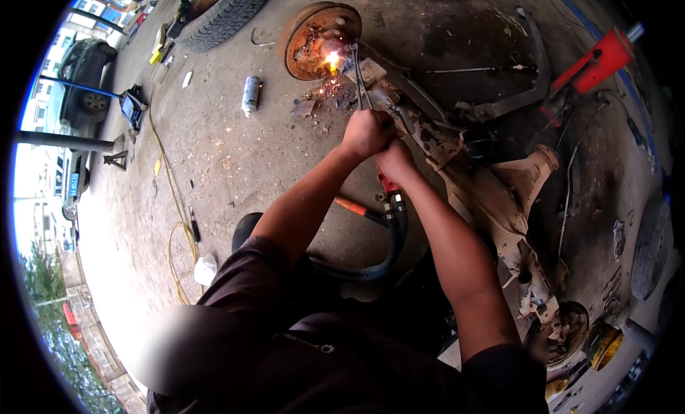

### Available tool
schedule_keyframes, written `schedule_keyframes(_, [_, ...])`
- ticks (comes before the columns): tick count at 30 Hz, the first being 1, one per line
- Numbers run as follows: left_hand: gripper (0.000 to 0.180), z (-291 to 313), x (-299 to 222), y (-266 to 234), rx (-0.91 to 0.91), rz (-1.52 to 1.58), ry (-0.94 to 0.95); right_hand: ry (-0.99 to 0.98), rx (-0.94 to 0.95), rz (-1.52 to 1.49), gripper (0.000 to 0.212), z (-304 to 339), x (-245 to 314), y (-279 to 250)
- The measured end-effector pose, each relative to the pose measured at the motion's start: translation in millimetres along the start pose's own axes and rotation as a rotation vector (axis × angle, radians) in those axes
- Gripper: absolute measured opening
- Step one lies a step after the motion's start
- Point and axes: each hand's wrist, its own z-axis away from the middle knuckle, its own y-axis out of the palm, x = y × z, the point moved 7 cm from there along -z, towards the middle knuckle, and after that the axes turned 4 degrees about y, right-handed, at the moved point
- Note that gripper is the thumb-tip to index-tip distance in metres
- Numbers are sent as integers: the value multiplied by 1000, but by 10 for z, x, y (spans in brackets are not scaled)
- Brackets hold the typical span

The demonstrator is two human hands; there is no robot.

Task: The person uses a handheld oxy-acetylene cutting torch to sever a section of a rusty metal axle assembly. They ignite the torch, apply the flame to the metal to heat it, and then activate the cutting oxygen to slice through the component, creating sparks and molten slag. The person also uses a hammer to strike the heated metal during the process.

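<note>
Torch [359, 75]! Sat clasped in closed left hand [367, 133] and, just behind, closed right hand [397, 160]; pointed at rusty drum [298, 41]; looked rigid, hot-tipped, weighted by hoses [397, 235]; wanted holding at red handle [389, 183]

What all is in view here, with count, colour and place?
Flame: one, bright yellow-orange, at the drum
Drum: one, rusty, top centre
Axle housing: one, brown, right of centre
Torch: one, red handle, metal tubes, centre
Hoses: at least two, dark blue-grey, below the torch
Spray can: one, pale blue, floor left of the drum
Tyre: one, black, top left; another dark one far right
Red tool: one, upper right
Cord: one, yellow, left floor
Cars: at least two, nearest dark, far left
Left hand: one, bare, gripping the torch
Right hand: one, bare, on its handle
</note>
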Motion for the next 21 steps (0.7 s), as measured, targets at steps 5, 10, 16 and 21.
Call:
schedule_keyframes(5, [26,16,-7,-18,-7,19,-4,-33,-28,7,29,12,17,-6])
schedule_keyframes(10, [25,38,32,-5,-20,41,-22,-28,-26,-18,29,73,75,-35])
schedule_keyframes(16, [28,60,57,-1,-19,46,-46,-19,-17,-31,28,127,146,-74])
schedule_keyframes(21, [29,72,49,-12,-28,70,-65,-38,-29,11,30,93,103,-49])
